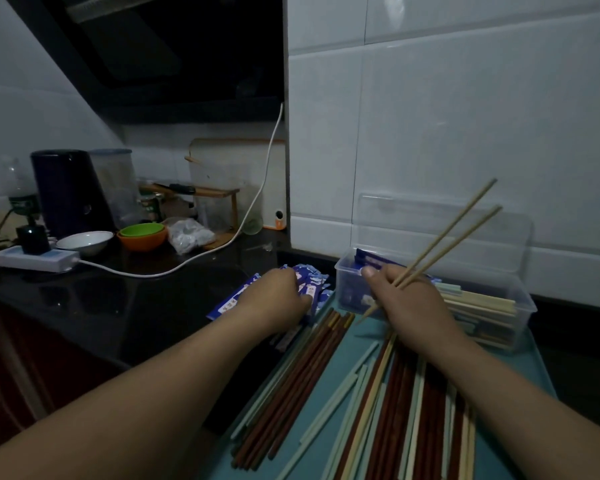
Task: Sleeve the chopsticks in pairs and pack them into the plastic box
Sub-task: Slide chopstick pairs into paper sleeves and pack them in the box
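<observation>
My right hand [407, 299] grips a pair of pale wooden chopsticks [454, 237] that point up and to the right, above the clear plastic box [523, 306]. Inside the box lie several sleeved and pale chopsticks. My left hand [274, 299] rests on the pile of blue paper sleeves [312, 282], fingers curled down onto it. Whether it pinches a sleeve is hidden. Loose chopsticks [312, 382], brown, pale green and cream, lie spread over a teal tray [361, 344] in front of me.
The box's open lid [440, 220] leans on the white tiled wall. On the dark counter to the left are a power strip [32, 259] with a white cable, a white bowl [85, 241], stacked green and orange bowls [142, 235] and a dark appliance [68, 192].
</observation>
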A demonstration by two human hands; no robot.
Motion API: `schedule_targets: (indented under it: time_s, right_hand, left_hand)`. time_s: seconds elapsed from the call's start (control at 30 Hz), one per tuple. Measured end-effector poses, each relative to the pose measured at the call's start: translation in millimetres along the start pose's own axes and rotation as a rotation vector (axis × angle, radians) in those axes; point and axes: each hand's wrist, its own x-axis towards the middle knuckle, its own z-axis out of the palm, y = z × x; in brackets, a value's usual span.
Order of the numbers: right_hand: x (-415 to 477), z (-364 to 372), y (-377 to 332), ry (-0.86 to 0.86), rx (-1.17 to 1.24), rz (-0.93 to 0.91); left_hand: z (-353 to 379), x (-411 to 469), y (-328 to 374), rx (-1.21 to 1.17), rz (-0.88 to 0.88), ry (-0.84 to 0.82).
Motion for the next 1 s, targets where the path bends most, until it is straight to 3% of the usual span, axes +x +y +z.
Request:
schedule_targets:
  time_s: [0.17,0.3,0.43,0.5,0.63,0.73,1.0]
  right_hand:
    - [-2,2,5,-0.062,-0.096,-0.004]
    - [-2,2,5,-0.085,-0.114,0.002]
    - [-1,0,7,-0.093,-0.1,-0.007]
    - [-1,0,7,-0.098,-0.103,-0.009]
    - [-2,0,6,-0.103,-0.099,-0.01]
    - [-1,1,6,-0.091,-0.067,-0.016]
    - [-2,-4,6,-0.11,-0.033,0.011]
  left_hand:
    - [5,15,11,0.093,-0.027,-0.089]
    - [5,17,15,-0.059,-0.045,-0.152]
    - [0,12,19,-0.216,-0.096,-0.067]
    - [-2,6,22,-0.441,-0.161,-0.014]
    - [-10,-22,48,-1.146,-0.261,0.076]
    - [-8,-37,73,-1.41,-0.316,0.074]
    - [16,-54,71,-1.339,-0.126,0.025]
